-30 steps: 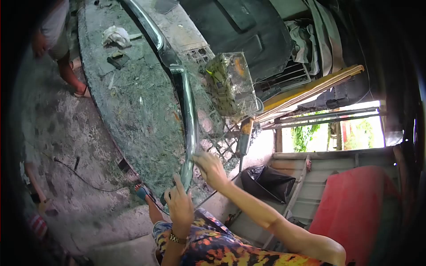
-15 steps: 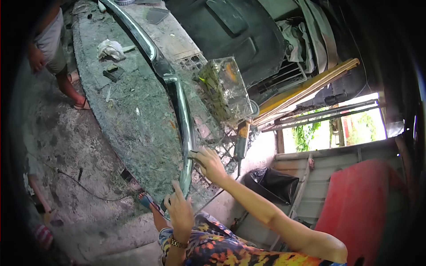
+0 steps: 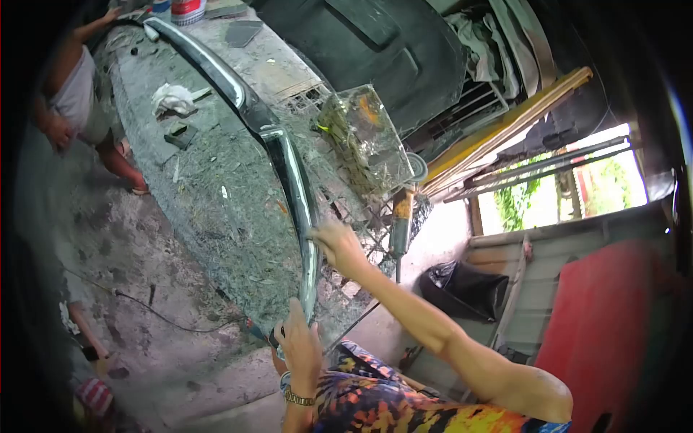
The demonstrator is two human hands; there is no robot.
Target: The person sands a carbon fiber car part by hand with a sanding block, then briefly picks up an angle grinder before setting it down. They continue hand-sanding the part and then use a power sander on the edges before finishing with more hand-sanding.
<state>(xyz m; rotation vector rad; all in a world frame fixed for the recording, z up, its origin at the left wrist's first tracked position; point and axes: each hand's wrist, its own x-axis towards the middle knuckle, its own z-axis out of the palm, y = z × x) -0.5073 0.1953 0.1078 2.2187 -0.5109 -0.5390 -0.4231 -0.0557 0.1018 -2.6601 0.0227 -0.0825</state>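
A long, glossy dark car trim piece with bright streaks runs down a rough, dusty worktop. My right hand is at its right edge near the close end, with the fingers bent and pressed together at the surface. Whatever may be between those fingertips is something I cannot make out. Nearer to me, my left hand, with a watch on the wrist, is slightly blurred. Its fingers stretch up over the close end of the trim piece, hiding part of it.
Another person's hand reaches the far end. A crumpled white cloth and dark pads lie on the worktop. At right are a clear plastic-wrapped box and a power tool. A cable crosses the floor.
The view has shifted, bringing the far end and the other person's hand there into sight. My right hand has slid slightly along the trim piece; my left hand stays by its close end.
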